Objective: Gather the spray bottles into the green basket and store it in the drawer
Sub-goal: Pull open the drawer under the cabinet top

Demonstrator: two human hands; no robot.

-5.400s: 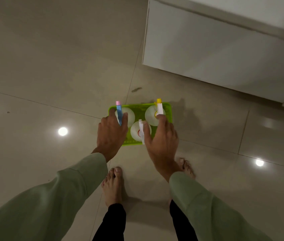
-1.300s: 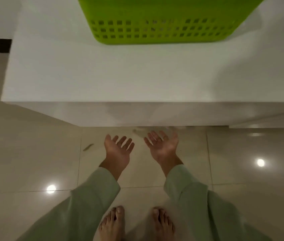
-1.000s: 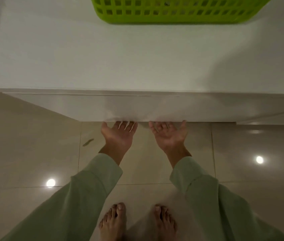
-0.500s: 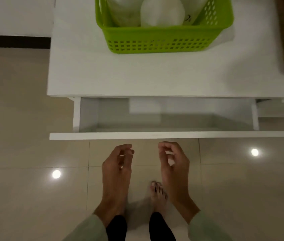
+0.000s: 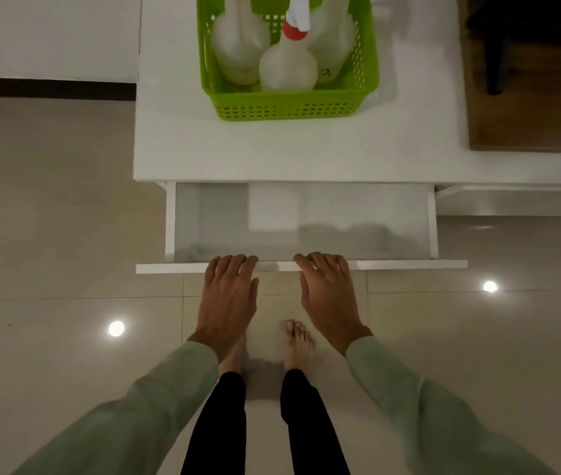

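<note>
The green basket stands on the white cabinet top, far from both hands. Three white spray bottles stand upright in it: one on the left, a red-collared one in front, one on the right. Below the top, the white drawer is pulled out and holds nothing. My left hand and my right hand lie palm down on the drawer front, fingers hooked over its top edge near the middle.
A dark wooden surface adjoins the cabinet top on the right. A white wall with a dark skirting strip runs on the left. Glossy beige floor tiles surround the cabinet. My bare feet stand just behind the drawer front.
The basket went from the floor onto the cabinet top. The drawer has come out further than half a second ago, and both hands have moved from below it onto its front edge.
</note>
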